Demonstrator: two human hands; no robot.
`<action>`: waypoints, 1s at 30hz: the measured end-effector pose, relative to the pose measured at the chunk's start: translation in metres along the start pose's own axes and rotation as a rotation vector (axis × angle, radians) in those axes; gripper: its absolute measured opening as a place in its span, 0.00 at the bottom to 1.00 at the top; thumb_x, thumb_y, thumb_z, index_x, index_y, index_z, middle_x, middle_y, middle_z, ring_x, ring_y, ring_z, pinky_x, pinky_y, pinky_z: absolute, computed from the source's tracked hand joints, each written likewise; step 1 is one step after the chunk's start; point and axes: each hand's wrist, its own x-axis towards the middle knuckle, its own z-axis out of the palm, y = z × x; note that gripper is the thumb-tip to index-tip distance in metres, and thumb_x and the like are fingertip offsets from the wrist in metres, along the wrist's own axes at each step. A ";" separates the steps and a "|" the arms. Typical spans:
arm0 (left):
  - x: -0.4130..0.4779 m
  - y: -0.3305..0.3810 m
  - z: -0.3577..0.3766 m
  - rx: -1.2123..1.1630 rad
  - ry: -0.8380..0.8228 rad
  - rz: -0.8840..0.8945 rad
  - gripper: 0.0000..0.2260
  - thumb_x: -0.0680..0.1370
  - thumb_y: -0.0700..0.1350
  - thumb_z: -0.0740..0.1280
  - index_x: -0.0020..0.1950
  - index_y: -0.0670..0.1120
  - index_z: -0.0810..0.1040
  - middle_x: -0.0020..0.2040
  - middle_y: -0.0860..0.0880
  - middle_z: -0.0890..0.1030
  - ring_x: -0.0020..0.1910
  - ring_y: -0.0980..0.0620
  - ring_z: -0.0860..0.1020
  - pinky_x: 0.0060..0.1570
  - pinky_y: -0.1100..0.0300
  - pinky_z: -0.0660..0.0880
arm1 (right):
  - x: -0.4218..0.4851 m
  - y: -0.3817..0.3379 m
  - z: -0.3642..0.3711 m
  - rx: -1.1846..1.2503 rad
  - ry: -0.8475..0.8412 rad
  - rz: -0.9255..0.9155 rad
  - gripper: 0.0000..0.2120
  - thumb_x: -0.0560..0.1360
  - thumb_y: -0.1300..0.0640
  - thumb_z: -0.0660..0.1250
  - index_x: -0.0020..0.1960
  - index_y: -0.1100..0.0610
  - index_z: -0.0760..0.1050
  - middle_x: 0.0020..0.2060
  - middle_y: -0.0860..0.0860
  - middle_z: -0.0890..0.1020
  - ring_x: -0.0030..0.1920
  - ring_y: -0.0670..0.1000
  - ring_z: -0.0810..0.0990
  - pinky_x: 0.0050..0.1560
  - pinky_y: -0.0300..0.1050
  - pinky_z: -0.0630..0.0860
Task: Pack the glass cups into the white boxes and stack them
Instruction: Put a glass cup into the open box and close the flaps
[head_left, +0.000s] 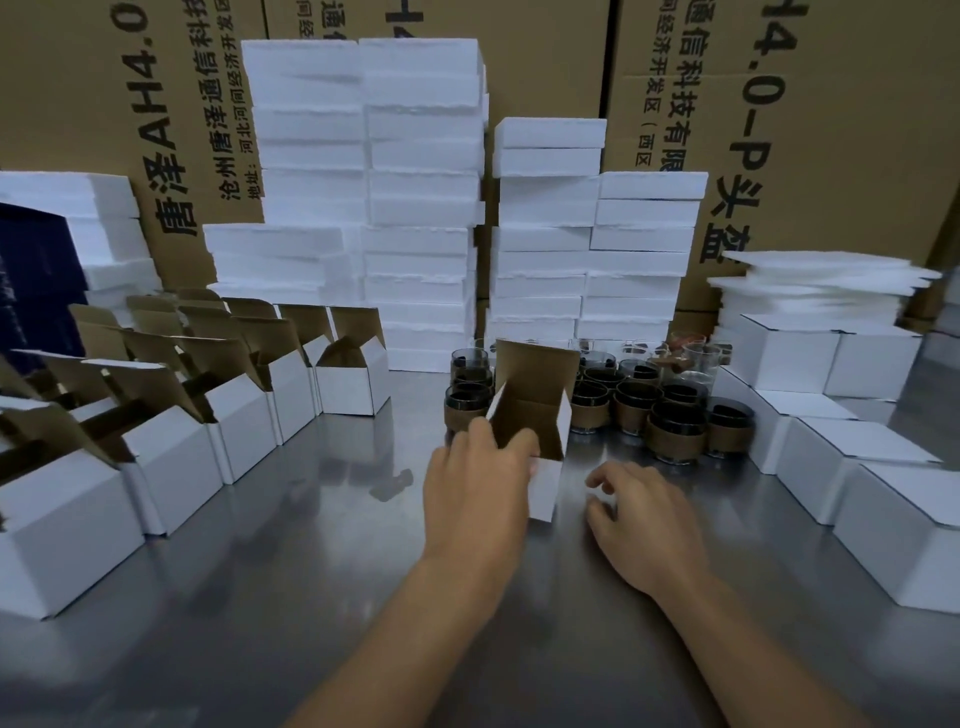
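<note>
An open white box (545, 467) with a brown inside stands at the table's middle, lid flap up. My left hand (478, 483) grips its left wall, thumb over the rim. My right hand (639, 514) rests on the metal table just right of the box, fingers loosely curled, holding nothing. Behind the box stand several glass cups (675, 431) with brown paper sleeves. No cup shows inside the box from here.
Rows of open white boxes (244, 431) fill the left side. Closed white boxes (852, 467) are stacked at the right. Tall piles of white foam blocks (421, 208) and big cardboard cartons (831, 130) stand behind. Bare steel table (311, 571) lies in front.
</note>
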 end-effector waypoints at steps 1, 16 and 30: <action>-0.002 0.003 0.003 0.017 -0.012 0.008 0.07 0.81 0.45 0.58 0.58 0.51 0.70 0.44 0.50 0.65 0.42 0.50 0.65 0.42 0.59 0.61 | 0.000 0.000 0.000 0.003 0.004 0.001 0.11 0.77 0.50 0.60 0.59 0.47 0.73 0.55 0.46 0.77 0.56 0.47 0.72 0.51 0.40 0.66; -0.009 0.012 0.011 -0.188 0.142 0.191 0.11 0.71 0.45 0.73 0.51 0.46 0.76 0.40 0.50 0.78 0.33 0.50 0.77 0.30 0.57 0.73 | 0.011 0.027 -0.010 -0.071 0.145 0.280 0.20 0.76 0.55 0.61 0.67 0.54 0.67 0.61 0.54 0.74 0.61 0.56 0.72 0.58 0.51 0.68; -0.022 -0.002 0.035 -0.524 -0.273 0.289 0.05 0.79 0.51 0.60 0.43 0.58 0.69 0.33 0.58 0.71 0.35 0.60 0.70 0.33 0.66 0.63 | 0.023 0.046 -0.007 -0.044 -0.004 0.489 0.32 0.77 0.52 0.61 0.76 0.47 0.48 0.66 0.60 0.63 0.65 0.61 0.66 0.62 0.56 0.65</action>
